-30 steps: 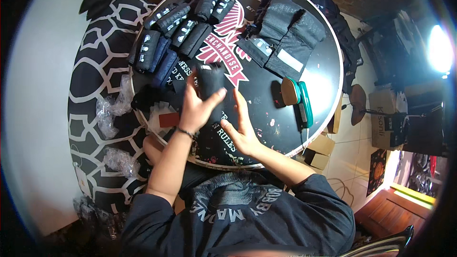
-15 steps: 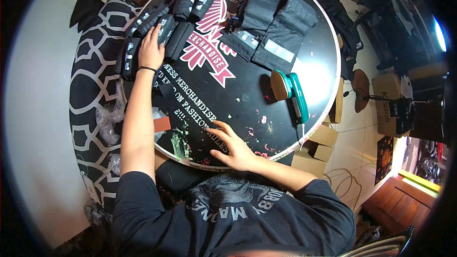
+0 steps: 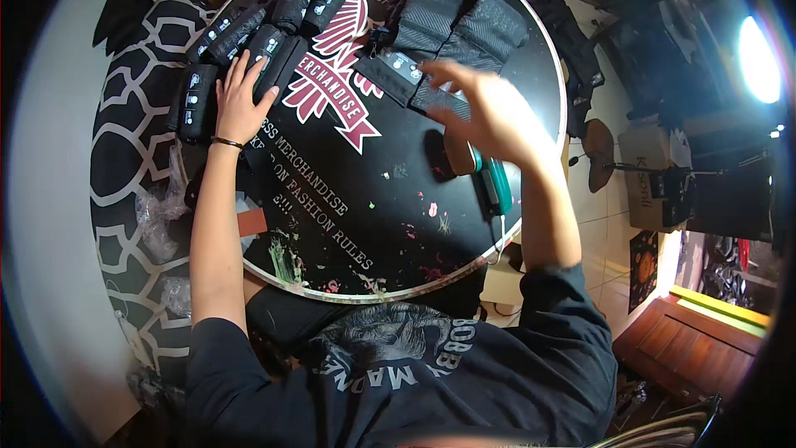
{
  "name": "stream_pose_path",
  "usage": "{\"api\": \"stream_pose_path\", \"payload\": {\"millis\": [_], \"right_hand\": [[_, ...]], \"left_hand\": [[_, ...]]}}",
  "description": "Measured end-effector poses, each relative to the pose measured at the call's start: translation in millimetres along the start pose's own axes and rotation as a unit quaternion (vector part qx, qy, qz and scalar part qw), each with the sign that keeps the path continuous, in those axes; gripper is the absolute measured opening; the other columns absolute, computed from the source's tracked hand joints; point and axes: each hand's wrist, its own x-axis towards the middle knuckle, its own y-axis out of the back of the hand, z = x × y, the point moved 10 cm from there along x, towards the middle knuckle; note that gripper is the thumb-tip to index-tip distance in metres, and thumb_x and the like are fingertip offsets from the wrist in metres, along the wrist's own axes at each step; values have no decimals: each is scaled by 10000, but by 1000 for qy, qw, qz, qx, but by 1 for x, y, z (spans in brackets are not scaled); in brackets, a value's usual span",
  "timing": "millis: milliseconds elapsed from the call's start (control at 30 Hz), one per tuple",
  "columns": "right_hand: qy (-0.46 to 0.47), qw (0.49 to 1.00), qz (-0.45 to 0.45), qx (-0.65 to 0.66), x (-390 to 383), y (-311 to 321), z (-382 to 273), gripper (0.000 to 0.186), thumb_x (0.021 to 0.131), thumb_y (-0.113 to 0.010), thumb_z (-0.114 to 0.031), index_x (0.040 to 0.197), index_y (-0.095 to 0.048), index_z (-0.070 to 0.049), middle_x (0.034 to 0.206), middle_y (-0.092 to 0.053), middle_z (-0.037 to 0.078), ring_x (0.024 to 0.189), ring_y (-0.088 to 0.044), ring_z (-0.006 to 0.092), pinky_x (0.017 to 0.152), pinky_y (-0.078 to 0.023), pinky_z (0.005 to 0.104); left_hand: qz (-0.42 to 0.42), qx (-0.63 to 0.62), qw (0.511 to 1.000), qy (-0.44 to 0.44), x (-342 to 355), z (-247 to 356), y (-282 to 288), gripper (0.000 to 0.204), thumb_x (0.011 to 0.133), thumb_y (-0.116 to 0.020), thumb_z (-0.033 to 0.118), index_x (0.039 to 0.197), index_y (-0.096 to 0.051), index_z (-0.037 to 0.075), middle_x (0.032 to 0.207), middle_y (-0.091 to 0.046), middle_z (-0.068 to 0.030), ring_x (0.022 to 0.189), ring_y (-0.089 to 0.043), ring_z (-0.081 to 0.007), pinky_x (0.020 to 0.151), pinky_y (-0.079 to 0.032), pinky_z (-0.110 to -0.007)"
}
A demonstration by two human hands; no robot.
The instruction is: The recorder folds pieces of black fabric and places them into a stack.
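My left hand (image 3: 240, 105) lies with its fingers spread against several rolled black cloth bundles (image 3: 295, 2) with small white printed marks. One such bundle (image 3: 200, 104) sits just left of it. My right hand (image 3: 491, 114) is raised over the right part of the table, its fingers apart and slightly blurred, holding nothing. Beyond it lie flat folded pieces of patterned black cloth (image 3: 464, 21), the near part with a pale label (image 3: 401, 67). A green handheld iron or steamer (image 3: 497, 189) rests beneath my right wrist, partly covered by the hand and forearm.
The round black table (image 3: 390, 241) has a printed emblem, paint spots and a pale rim. An orange-brown card (image 3: 252, 221) lies at its left edge. Crumpled clear plastic (image 3: 162, 220) is on the patterned cloth at left. A pale cord (image 3: 500, 241) trails from the green appliance.
My right hand has risen from the table's near edge, moving forward and right over the appliance and folded cloth. My left hand stays by the rolled bundles. The whole view has shifted slightly.
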Motion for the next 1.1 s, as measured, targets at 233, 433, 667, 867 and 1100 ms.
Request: {"api": "stream_pose_path", "payload": {"millis": [233, 433, 667, 867, 1100], "right_hand": [[4, 987, 147, -58, 226, -27, 129, 342, 930, -660, -141, 1240, -784, -67, 1084, -789, 259, 1065, -756, 446, 1010, -595, 496], [-85, 985, 26, -146, 329, -92, 214, 450, 943, -710, -186, 1374, -722, -58, 1331, -750, 238, 1280, -696, 403, 1123, -542, 460], [-202, 898, -133, -368, 345, -98, 259, 490, 911, -704, -121, 1401, -686, -121, 1449, -711, 180, 1351, -682, 355, 1123, -564, 467], [-235, 859, -195, -410, 342, -104, 260, 473, 877, -756, -203, 1342, -763, -113, 1430, -737, 145, 1338, -705, 303, 1105, -578, 431], [-162, 835, -198, -487, 349, -77, 218, 546, 745, -880, -372, 1230, -824, -125, 1313, -792, 137, 1250, -744, 310, 1083, -575, 433]], "left_hand": [[165, -100, 978, -75, -45, 65, 25, 460, 959, -767, 327, 1344, -730, 77, 1527, -618, -180, 1440, -539, -410, 1219, -392, -584], [11, -261, 965, -18, -85, 111, -53, 463, 865, -868, 237, 1282, -746, 76, 1240, -659, -155, 1174, -637, -381, 1051, -523, -485], [-4, -280, 960, -4, -81, 105, -59, 503, 834, -898, 193, 1282, -687, 104, 1216, -629, -155, 1138, -636, -362, 1000, -533, -475], [-8, -283, 959, 8, -83, 104, -62, 527, 823, -906, 215, 1284, -670, 118, 1231, -619, -145, 1139, -635, -357, 999, -533, -474], [-10, -279, 960, 14, -84, 102, -62, 513, 820, -902, 226, 1271, -679, 128, 1219, -622, -135, 1154, -636, -348, 1008, -535, -473]]}}
